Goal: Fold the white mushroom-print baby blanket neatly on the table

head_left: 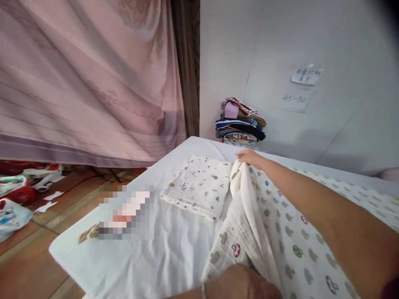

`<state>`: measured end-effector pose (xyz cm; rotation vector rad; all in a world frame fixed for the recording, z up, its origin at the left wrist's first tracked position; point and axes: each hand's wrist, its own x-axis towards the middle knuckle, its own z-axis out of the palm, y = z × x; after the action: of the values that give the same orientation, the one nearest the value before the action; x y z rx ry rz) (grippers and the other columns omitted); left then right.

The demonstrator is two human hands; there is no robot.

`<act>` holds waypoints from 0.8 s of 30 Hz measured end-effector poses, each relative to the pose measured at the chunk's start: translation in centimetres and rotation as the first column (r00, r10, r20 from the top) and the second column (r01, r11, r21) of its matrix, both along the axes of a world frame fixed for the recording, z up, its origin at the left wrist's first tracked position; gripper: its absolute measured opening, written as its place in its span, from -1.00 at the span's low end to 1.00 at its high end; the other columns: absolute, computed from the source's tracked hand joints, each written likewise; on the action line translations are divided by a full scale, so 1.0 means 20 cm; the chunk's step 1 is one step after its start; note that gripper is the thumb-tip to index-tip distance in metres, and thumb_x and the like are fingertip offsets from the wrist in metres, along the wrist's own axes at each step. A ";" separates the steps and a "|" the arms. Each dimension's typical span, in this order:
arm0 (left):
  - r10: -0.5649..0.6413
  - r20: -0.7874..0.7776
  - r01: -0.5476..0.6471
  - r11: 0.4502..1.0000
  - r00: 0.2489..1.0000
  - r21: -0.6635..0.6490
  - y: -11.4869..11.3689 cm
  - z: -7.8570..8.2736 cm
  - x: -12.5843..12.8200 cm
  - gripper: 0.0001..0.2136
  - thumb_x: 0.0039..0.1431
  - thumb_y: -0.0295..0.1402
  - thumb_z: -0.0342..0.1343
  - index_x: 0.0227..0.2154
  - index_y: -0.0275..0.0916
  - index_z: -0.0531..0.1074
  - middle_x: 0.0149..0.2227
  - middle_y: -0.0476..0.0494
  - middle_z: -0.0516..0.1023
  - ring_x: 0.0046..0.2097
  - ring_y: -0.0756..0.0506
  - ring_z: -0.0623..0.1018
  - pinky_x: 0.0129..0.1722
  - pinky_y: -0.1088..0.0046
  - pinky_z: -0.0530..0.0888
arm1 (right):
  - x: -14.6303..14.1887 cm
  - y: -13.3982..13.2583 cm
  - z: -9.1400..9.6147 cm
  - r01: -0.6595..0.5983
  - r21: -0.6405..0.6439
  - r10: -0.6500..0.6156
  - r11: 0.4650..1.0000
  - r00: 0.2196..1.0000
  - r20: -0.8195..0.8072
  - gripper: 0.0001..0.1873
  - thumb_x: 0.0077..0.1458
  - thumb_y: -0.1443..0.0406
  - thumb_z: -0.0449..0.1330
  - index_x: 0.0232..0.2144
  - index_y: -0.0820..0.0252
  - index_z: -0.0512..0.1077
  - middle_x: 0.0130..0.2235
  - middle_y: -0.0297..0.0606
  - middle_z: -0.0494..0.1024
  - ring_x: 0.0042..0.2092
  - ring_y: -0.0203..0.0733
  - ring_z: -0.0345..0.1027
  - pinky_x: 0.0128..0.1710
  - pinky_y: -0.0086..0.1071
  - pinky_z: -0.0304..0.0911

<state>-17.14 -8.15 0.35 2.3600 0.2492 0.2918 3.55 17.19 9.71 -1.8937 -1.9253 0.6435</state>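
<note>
At twelve o'clock from my left hand point(243, 283), whose grip I couldn't tell, my right hand point(248, 157) pinched the mushroom-print cloth point(289, 245).

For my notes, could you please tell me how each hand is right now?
Left hand: against the mushroom-print cloth, cut off by the frame; grip cannot be told.
Right hand: closed, holding that cloth.

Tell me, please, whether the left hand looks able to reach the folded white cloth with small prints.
Probably yes: the left hand is at the white mushroom-print cloth, but past that cloth's edge nothing seems to block the white tabletop before the folded cloth.
</note>
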 end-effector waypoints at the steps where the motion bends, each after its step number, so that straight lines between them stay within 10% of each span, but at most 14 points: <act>1: -0.007 0.009 0.007 1.000 1.000 -0.017 0.00 0.00 0.00 -0.82 0.19 -0.35 0.03 -0.16 -0.01 0.39 -0.26 0.00 0.58 -0.25 0.00 0.56 -0.37 0.61 0.43 | 0.09 -0.04 0.04 0.026 0.045 -0.023 0.999 0.998 -0.063 -0.47 -0.01 0.40 0.11 0.08 0.22 0.31 -0.06 -0.14 0.51 -0.14 -0.19 0.43 -0.21 -0.44 0.33; 7: -0.030 -0.007 0.030 1.000 1.000 -0.004 0.02 -0.01 0.02 -0.81 0.14 -0.28 0.08 -0.17 -0.08 0.41 -0.27 -0.02 0.56 -0.27 -0.03 0.56 -0.33 0.58 0.41 | 0.54 -0.36 0.05 0.143 -0.192 -0.229 0.971 0.789 -0.570 -0.62 0.11 0.32 0.02 -0.02 0.27 0.34 -0.06 -0.05 0.50 -0.08 -0.16 0.42 -0.14 -0.37 0.35; 14: 0.009 -0.032 -0.007 0.998 0.999 0.062 -0.01 0.10 -0.01 -0.76 0.06 -0.45 0.08 -0.17 -0.13 0.39 -0.30 0.03 0.55 -0.28 0.00 0.53 -0.28 0.60 0.38 | 0.57 -0.48 -0.08 0.081 -0.435 -0.253 0.897 0.900 -0.354 -0.84 -0.08 0.25 0.23 -0.39 0.21 0.46 -0.27 -0.16 0.58 -0.20 -0.14 0.44 -0.28 -0.40 0.35; 24: 0.071 -0.048 -0.070 0.997 0.996 0.033 -0.01 0.08 -0.03 -0.75 0.00 -0.44 0.12 -0.20 -0.15 0.39 -0.39 0.04 0.52 -0.37 0.03 0.50 -0.37 0.64 0.35 | 0.47 -0.38 0.05 0.109 -0.268 -0.077 0.957 0.989 0.126 -0.68 -0.46 0.43 0.37 -0.49 0.19 0.48 -0.39 -0.33 0.50 -0.32 -0.18 0.37 -0.39 -0.46 0.22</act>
<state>-17.67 -8.25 1.99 2.3950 0.3542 0.2731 12.95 9.51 10.65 -2.2199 -1.8808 0.8255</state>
